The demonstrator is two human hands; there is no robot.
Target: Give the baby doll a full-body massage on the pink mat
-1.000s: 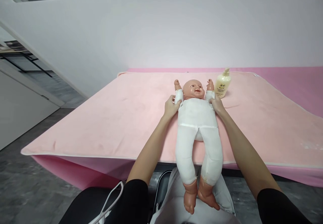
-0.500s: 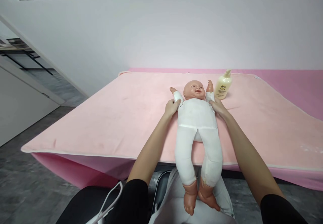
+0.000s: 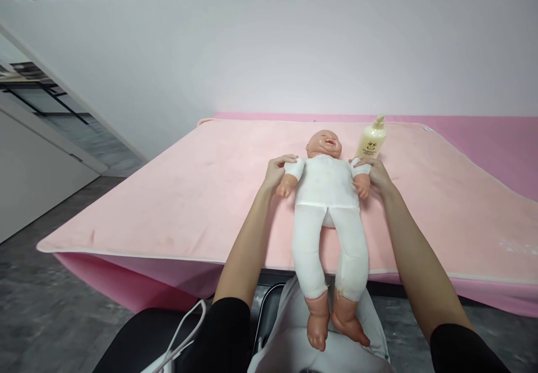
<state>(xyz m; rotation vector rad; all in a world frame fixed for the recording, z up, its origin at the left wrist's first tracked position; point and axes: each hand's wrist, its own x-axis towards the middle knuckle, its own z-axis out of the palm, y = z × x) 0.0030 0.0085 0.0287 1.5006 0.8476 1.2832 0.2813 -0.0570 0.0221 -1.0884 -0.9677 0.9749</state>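
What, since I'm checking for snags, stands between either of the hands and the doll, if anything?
Nothing visible does. The left hand and right hand each hold one of the doll's white-sleeved arms. The pump bottle stands just beyond the right hand, not between it and the doll.

Right of the frame's centre, we are seeing a baby doll [image 3: 328, 185] lying face up on a pink blanket [image 3: 180, 194], its legs reaching over the edge toward the bottom. We are gripping its arm on the picture's left with our left hand [image 3: 277, 171] and the other arm with our right hand [image 3: 375, 172]; both doll arms are pointing downward. A pale yellow pump bottle [image 3: 371, 139] is standing just above our right hand, before the white wall [image 3: 269, 54] filling the upper frame.
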